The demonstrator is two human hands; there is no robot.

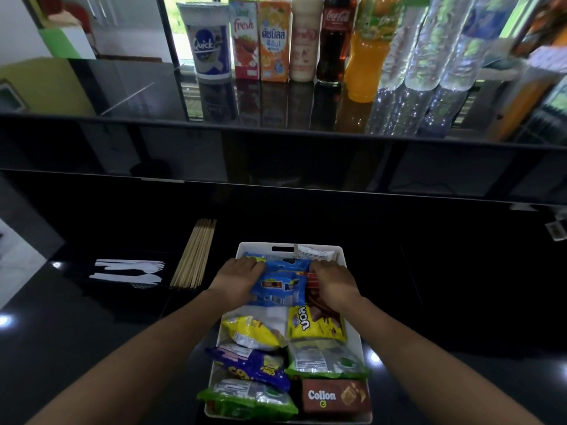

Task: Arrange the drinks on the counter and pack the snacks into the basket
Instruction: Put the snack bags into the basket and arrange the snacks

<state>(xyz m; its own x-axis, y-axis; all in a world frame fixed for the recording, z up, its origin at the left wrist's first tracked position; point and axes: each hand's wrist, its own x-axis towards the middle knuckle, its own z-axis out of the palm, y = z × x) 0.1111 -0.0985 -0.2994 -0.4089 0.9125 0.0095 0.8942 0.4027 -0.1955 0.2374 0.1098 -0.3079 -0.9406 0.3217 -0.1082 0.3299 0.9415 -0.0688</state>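
Note:
A white basket (260, 250) sits on the black lower counter, full of snack packs. My left hand (236, 277) and my right hand (333, 282) press on either side of a blue snack pack (280, 288) in the basket's far half. Closer to me lie a yellow bag (248, 331), a yellow chocolate pack (316, 323), a purple bag (251, 365), green packs (325, 358) and a brown Collon box (334, 395). On the raised counter a row of drinks stands: a Quick cup (208, 41), juice cartons (274, 41), a cola bottle (334, 38), an orange bottle (368, 50), water bottles (429, 47).
Wooden skewers (196, 253) and white plastic cutlery (132, 269) lie on the lower counter left of the basket. The raised glossy counter edge (276, 127) runs across above. A small object (555, 230) sits at the far right.

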